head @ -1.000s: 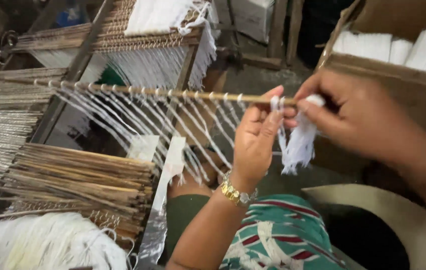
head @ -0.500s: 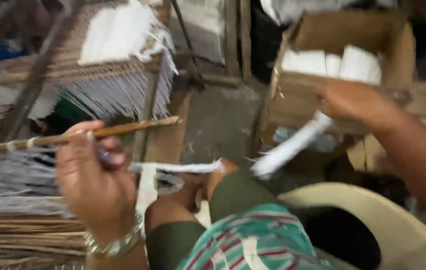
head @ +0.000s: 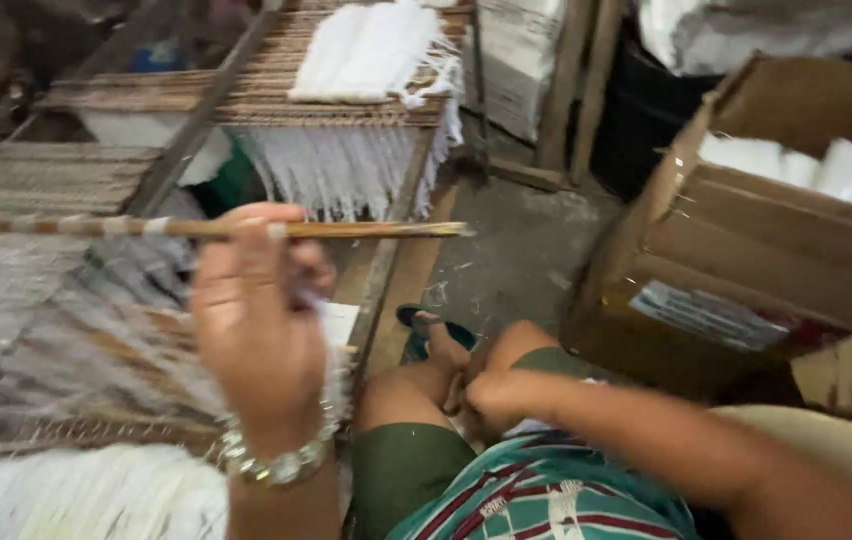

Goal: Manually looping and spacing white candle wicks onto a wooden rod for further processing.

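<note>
My left hand (head: 256,310) is raised, its fingers curled around a thin wooden stick (head: 376,229) that lies level across the left half of the view. White threads (head: 36,290) are looped on the stick and hang from it, blurred. A metal bracelet (head: 276,462) circles that wrist. My right hand (head: 499,395) is low between my knees, closed in a fist against my green shorts (head: 396,470); whether it holds anything is hidden.
An open cardboard box (head: 746,260) with white bundles (head: 846,170) stands at the right. A wooden frame with white fringe (head: 346,160) sits behind the stick. White yarn (head: 76,495) is heaped at the bottom left. A dark sandal (head: 426,322) rests on the concrete floor.
My right hand has let go of the white strand it held up by the box and dropped to my lap. The left hand stays on the stick, and the view has shifted.
</note>
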